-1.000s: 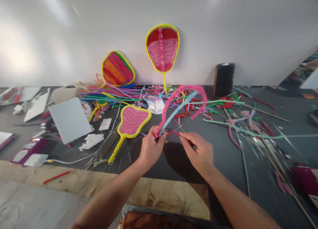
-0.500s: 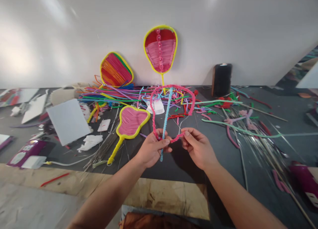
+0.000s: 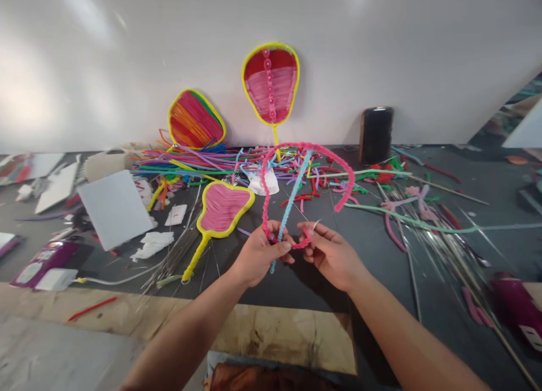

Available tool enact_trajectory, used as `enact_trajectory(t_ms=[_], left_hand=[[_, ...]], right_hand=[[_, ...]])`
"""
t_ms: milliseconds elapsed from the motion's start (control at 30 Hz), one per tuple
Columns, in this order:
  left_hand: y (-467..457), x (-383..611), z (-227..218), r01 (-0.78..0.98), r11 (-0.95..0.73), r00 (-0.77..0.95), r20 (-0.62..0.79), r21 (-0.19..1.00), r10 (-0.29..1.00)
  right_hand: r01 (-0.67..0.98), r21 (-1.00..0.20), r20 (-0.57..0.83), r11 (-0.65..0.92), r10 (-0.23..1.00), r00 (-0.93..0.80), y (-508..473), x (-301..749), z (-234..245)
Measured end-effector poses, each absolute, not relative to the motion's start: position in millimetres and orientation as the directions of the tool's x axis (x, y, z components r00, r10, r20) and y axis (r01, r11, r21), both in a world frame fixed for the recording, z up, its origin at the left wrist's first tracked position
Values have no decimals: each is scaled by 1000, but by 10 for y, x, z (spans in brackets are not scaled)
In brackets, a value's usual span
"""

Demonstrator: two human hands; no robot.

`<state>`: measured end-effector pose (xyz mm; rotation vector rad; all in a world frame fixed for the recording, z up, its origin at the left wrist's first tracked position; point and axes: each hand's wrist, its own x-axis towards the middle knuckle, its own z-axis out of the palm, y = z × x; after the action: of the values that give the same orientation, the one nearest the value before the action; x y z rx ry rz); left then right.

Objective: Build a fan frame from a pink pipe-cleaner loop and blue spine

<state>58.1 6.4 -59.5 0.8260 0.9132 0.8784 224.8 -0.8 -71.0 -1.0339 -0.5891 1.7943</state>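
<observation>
A bent frame of twisted pink pipe cleaner [image 3: 265,190] stands up between my hands, curved into an open loop. A light blue twisted pipe cleaner stem [image 3: 292,196] runs from its top down through my left hand [image 3: 263,250], whose fingers pinch the stem and the pink frame where they cross. My right hand [image 3: 328,250] pinches the short lower pink end, with a thin pale wire tip showing above the fingers. The frame's other pink end hangs free above my right hand. A pink fan with yellow edging [image 3: 224,209] lies left of my hands.
Loose coloured pipe cleaners [image 3: 199,164] are heaped along the back. Two more fans, one pink and red [image 3: 271,88] and one orange and red [image 3: 197,120], lean on the wall. A phone [image 3: 376,135] stands at right. Bare wires [image 3: 440,261] and a white board [image 3: 115,209] lie about.
The free pink end has swung outward to the right and slightly down, widening the loop. My right hand has turned the lower end, and the blue stem leans more to the right.
</observation>
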Motion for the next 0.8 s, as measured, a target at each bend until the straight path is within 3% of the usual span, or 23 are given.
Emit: enact_trajectory(t_ms=[200,367,500,633,800], left_hand=[[94,592,-643,-31,106,31,-105,994,994],[26,611,-670,215,36,42,-46,976,998],[-25,620,-722,297,24,70,-47,955,996],[-24,632,-709,261,60,103,-89,964,991],[18,644,-652,-13,197,197,-191,980,962]], right_hand=[[-321,-929,-224,-181,969,102,11,2235,-753],[-86,-979,-190,-186,981,42,-35,2218,-676],[-156,-962,-231,-225,973,22,-34,2212,-693],[-247,-937,-249,-249,968,-31,-24,2209,-751],[-347,-904,-231,-251,968,-96,-47,2198,-765]])
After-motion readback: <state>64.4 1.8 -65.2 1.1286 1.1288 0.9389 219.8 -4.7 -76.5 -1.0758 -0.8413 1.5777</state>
